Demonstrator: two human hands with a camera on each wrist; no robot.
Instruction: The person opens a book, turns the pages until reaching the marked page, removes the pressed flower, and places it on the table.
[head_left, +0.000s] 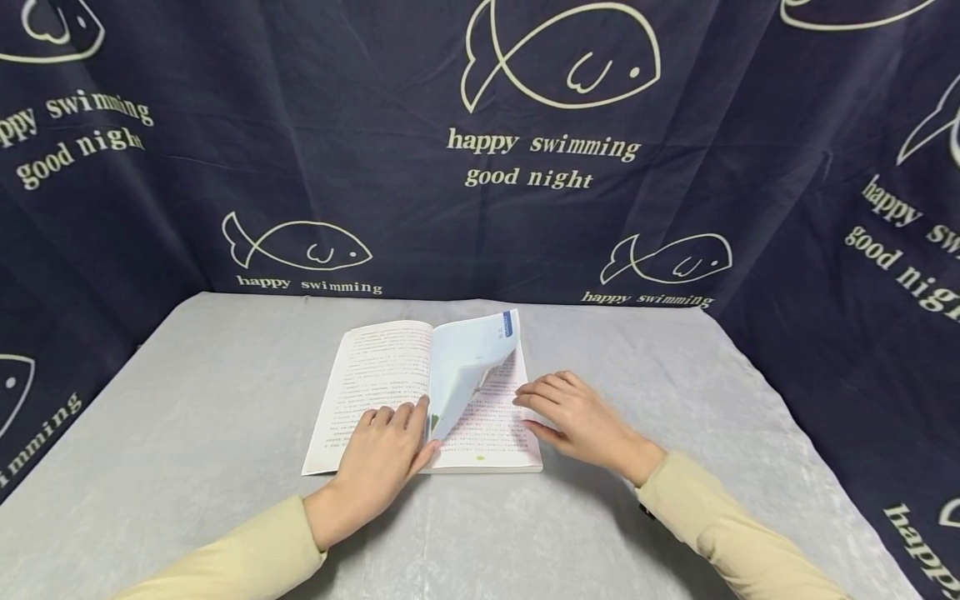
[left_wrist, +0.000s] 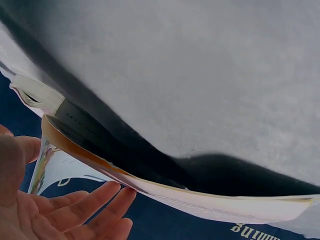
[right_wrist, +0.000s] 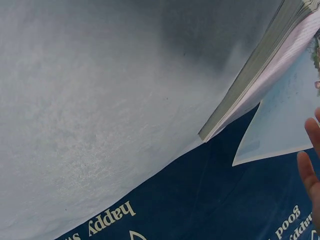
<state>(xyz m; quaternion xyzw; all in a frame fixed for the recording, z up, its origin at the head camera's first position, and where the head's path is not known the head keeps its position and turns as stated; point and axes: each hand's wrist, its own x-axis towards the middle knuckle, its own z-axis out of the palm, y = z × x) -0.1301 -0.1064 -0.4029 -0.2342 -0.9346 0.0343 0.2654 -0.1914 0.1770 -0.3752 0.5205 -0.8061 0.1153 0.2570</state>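
An open book (head_left: 378, 367) lies on the table, its left and right pages covered in printed text. One light-blue page (head_left: 463, 350) stands lifted and bent over the right half, a dark blue mark at its top corner. My left hand (head_left: 384, 446) rests on the lower left page near the spine, its thumb by the foot of the lifted page. Just at the book's right edge is my right hand (head_left: 577, 414), fingers loosely extended and holding nothing. The right wrist view shows its fingertips (right_wrist: 306, 167) apart from the raised page (right_wrist: 280, 117).
The book sits on a grey cloth-covered table (head_left: 195, 408), whose surface extends to both sides. A dark blue curtain (head_left: 420, 242) with fish drawings and lettering hangs behind and at the sides.
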